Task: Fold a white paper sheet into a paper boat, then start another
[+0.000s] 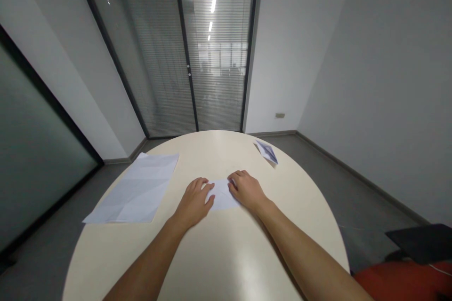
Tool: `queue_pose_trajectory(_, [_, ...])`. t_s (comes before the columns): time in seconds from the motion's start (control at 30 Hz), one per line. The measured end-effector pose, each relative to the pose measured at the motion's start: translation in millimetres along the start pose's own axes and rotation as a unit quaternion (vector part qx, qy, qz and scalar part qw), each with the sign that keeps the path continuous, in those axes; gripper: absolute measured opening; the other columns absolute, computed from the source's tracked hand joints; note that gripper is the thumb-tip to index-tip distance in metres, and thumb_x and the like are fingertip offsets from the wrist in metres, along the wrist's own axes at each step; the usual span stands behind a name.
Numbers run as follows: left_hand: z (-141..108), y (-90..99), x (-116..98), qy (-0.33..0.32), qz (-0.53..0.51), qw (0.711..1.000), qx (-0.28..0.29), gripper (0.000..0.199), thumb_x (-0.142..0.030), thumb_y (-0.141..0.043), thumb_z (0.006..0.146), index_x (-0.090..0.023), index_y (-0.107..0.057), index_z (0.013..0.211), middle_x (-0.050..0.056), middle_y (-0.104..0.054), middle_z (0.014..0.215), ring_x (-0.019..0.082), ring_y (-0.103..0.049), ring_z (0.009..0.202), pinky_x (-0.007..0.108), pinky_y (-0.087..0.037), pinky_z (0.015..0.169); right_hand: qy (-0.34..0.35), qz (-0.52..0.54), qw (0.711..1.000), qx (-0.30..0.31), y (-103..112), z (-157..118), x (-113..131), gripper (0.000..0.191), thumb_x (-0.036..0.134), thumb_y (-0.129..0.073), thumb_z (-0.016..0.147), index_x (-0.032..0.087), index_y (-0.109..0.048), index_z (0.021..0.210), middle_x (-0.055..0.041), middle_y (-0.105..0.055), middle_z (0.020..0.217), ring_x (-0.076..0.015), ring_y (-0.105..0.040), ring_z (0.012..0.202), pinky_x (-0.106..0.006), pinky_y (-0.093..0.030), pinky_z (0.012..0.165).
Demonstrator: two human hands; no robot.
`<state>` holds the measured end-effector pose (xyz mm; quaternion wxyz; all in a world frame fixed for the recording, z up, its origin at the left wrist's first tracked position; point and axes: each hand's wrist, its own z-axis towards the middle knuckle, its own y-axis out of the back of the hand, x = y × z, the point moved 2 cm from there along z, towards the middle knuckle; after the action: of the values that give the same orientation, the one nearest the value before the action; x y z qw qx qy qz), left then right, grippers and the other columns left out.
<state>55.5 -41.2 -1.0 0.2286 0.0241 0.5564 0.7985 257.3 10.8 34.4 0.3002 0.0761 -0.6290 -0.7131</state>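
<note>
A small white sheet of paper [221,195] lies flat on the round cream table [212,249], between my hands. At its left edge my left hand [195,200] rests with its fingers apart, the thumb and fingertips touching the paper. My right hand [246,189] lies over the paper's right edge, fingers bent and fingertips down on its upper right part. Neither hand has lifted the paper; it stays on the tabletop.
A large creased white sheet [136,190] covers the table's left side, its corner past the edge. A folded paper piece [267,152] lies at the far right. Beyond the right edge are a red seat [406,282] and a dark flat object [423,242].
</note>
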Motion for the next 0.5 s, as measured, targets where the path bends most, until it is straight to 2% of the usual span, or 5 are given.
queue_pose_trajectory(0.5, [-1.7,-2.1,0.5,0.003,0.017,1.000,-0.006,0.036,-0.026,-0.052,0.098,-0.021,-0.063,0.131,0.011,-0.060,0.135,0.028,-0.050,0.129,0.049,-0.038,0.116,0.004,0.042,0.999,-0.021,3.5,1.0,-3.0,0.028,0.025,-0.050,0.097,0.021,-0.066,0.120,-0.0089,-0.065,0.122,-0.0211,-0.062,0.108,-0.029,-0.047,0.086])
